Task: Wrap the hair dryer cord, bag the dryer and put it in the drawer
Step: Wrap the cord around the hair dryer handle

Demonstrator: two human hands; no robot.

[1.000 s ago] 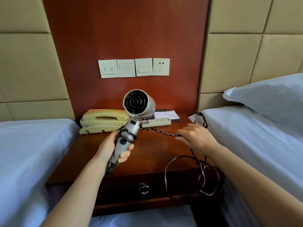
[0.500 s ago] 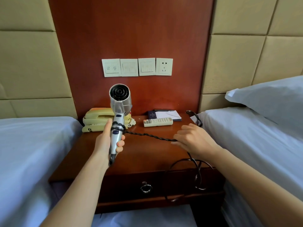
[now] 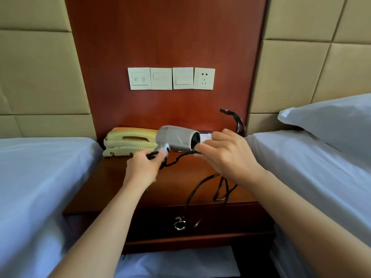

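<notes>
Currently gripping the hair dryer (image 3: pixel 176 138) by its handle in the left hand (image 3: pixel 143 169), with fingers curled round both handle and the first turns of cord (image 3: pixel 174 159); holding it level, nozzle to the right, above the far part of the nightstand (image 3: pixel 112 187) and just in front of the telephone (image 3: pixel 128 141). Pinching a twisted stretch of cord in the right hand (image 3: pixel 226 155), close by the nozzle. Leaves the remainder slack: draped in a loop over the near edge, down across the shut drawer (image 3: pixel 220 221) front beside its ring pull (image 3: pixel 179 224), and arcing up at far right in a blur, so cannot tell plug from loop there. Looks early in the wrapping, with no bag in sight. Could go wrong in several ways from here: snagging the hanging loop on the ring pull or the nightstand edge and dragging the turns loose; losing tension between passes and letting the kinked cord uncoil off the smooth handle; whipping the free end into the telephone; twisting the barrel out of a one-handed grip. Best kept taut and fed in short lengths.
</notes>
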